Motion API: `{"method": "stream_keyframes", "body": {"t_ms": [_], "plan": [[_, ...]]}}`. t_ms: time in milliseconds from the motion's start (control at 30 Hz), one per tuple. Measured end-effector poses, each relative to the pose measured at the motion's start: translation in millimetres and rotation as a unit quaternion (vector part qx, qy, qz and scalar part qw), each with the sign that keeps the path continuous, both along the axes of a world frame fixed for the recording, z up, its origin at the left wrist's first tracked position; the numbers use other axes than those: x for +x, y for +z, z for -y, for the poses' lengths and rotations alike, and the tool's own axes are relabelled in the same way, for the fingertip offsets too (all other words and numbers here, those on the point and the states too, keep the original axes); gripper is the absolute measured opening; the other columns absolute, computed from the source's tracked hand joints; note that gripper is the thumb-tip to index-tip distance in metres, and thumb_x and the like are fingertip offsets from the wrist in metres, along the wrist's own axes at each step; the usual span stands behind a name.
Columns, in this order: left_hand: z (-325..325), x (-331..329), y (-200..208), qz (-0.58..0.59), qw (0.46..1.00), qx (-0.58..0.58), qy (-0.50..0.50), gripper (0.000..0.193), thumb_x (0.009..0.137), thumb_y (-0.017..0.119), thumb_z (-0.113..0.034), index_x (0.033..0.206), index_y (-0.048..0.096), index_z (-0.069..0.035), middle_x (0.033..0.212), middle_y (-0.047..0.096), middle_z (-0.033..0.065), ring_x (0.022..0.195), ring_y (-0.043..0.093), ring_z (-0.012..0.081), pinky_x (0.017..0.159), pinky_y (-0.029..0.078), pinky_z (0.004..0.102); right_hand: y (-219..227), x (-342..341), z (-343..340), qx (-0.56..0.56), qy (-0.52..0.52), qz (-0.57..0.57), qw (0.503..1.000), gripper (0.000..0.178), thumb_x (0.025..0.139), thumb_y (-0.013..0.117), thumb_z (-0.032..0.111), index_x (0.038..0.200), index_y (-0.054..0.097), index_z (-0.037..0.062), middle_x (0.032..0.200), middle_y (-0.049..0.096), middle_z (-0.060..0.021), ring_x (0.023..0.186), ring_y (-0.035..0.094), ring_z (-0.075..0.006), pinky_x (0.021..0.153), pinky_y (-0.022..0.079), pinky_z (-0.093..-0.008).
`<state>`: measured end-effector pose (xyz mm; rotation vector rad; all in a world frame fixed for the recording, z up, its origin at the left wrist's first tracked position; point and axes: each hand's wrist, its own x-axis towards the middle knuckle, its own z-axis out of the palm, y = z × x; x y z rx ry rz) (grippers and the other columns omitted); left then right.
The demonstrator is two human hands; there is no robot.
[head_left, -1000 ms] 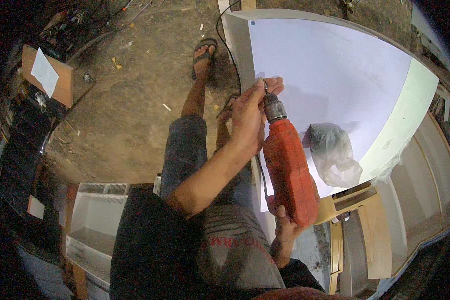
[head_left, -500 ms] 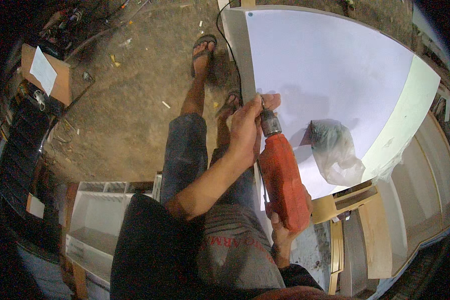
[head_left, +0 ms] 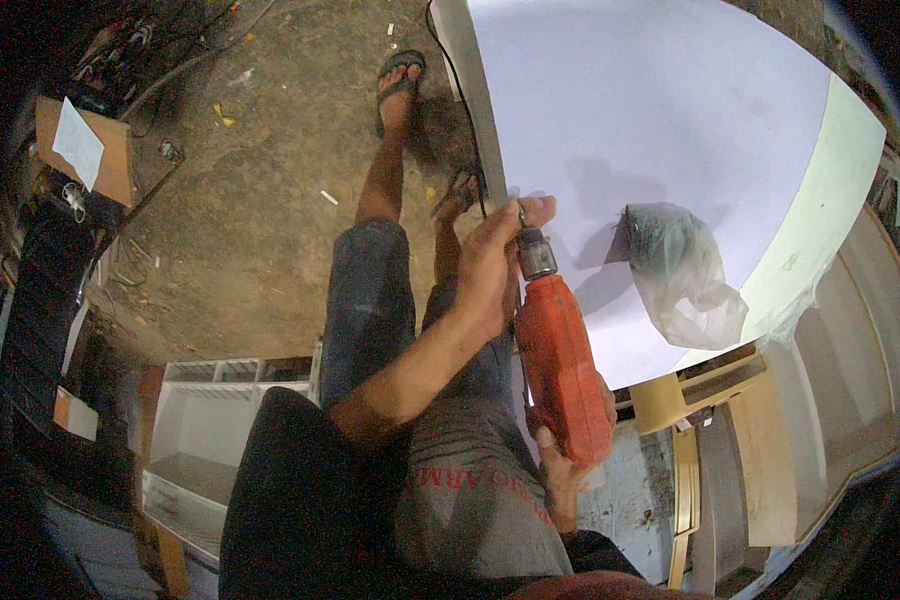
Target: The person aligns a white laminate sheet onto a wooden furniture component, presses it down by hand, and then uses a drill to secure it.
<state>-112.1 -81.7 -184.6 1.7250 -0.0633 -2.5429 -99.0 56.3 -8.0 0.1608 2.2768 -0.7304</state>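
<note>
Closest to me, the right grip (head_left: 560, 468) is wrapped around the rear of a red drill (head_left: 562, 365), which I have held up beside the near edge of a white board (head_left: 670, 110), its nose pointing away from the body. Ahead of the drill's dark chuck (head_left: 537, 254), my left grip (head_left: 490, 265) has its fingers at the thin bit (head_left: 521, 215); whether they pinch it, I cannot tell. To the right, a clear plastic bag (head_left: 695, 290) lies on the board. A black cord (head_left: 470, 125) runs along the board's left edge. Farther off, sandalled feet (head_left: 401, 75) stand on the stained floor (head_left: 270, 220).
</note>
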Motion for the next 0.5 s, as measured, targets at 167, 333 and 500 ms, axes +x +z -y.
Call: {"method": "stream_keyframes", "body": {"t_ms": [167,333,500], "plan": [[-2.0,2.5,-0.4,-0.019,1.000,-0.002,-0.005,0.032,0.095,0.044,-0.026,0.108,0.057,0.000,0.116,0.059,0.0145,0.112,0.054,0.0234,0.096,0.040,0.0357,-1.7,2.2,5.0,-0.005,-0.007,-0.037,0.999,0.080,0.060,0.079,0.035,0.121,0.044,-0.0022,0.116,0.049,-0.0144,0.108,0.047,-0.0281,0.094,0.038,-0.0398],[-2.1,7.8,-6.2,-0.032,0.999,-0.016,-0.038,0.034,0.095,0.045,-0.030,0.112,0.052,-0.002,0.122,0.055,0.0151,0.117,0.050,0.0256,0.096,0.040,0.0403,-7.4,7.3,2.5,-0.010,-0.032,-0.040,0.999,0.078,0.059,0.079,0.032,0.120,0.045,-0.0027,0.113,0.051,-0.0165,0.106,0.049,-0.0303,0.093,0.039,-0.0412],[-0.5,5.9,-3.9,-0.033,0.998,-0.003,-0.049,0.034,0.095,0.044,-0.029,0.113,0.052,-0.001,0.122,0.055,0.0152,0.117,0.051,0.0247,0.096,0.041,0.0395,-2.8,8.0,7.0,-0.005,-0.034,-0.046,0.998,0.078,0.060,0.078,0.034,0.120,0.046,-0.0033,0.113,0.051,-0.0170,0.105,0.049,-0.0307,0.092,0.039,-0.0414]]}}
